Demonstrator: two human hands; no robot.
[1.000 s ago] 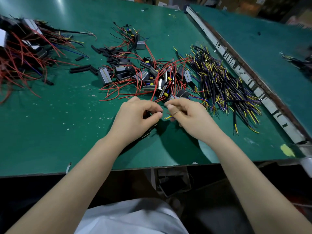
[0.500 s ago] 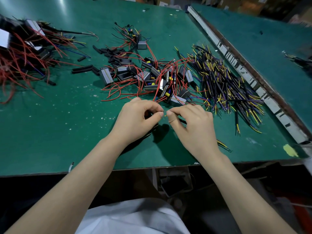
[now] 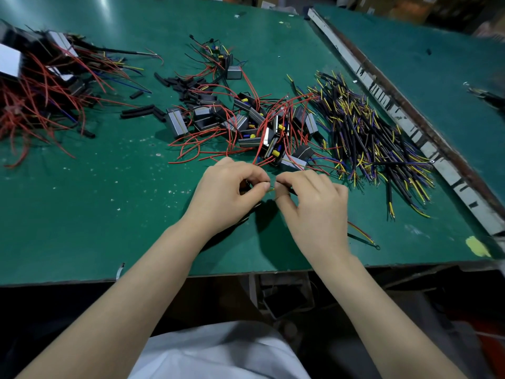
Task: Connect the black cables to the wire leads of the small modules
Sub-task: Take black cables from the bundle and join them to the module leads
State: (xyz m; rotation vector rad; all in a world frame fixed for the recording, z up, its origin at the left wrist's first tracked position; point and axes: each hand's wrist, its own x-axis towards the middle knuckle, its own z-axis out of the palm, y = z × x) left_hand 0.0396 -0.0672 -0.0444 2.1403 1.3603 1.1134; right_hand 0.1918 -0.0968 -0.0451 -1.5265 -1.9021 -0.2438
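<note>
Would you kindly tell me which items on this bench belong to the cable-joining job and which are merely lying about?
In the job:
- left hand
- right hand
- yellow wire end between them
- black cables
- small modules

Lying about:
- black sleeve pieces
- red-wire pile
- yellow scrap

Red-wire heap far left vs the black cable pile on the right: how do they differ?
The red-wire heap is mostly red leads tangled around dark modules with white faces; the black cable pile is loose black cables with yellow and blue ends, no modules. The heap runs off the frame edge; the pile lies fully in view. Both rest on the green table.
</note>
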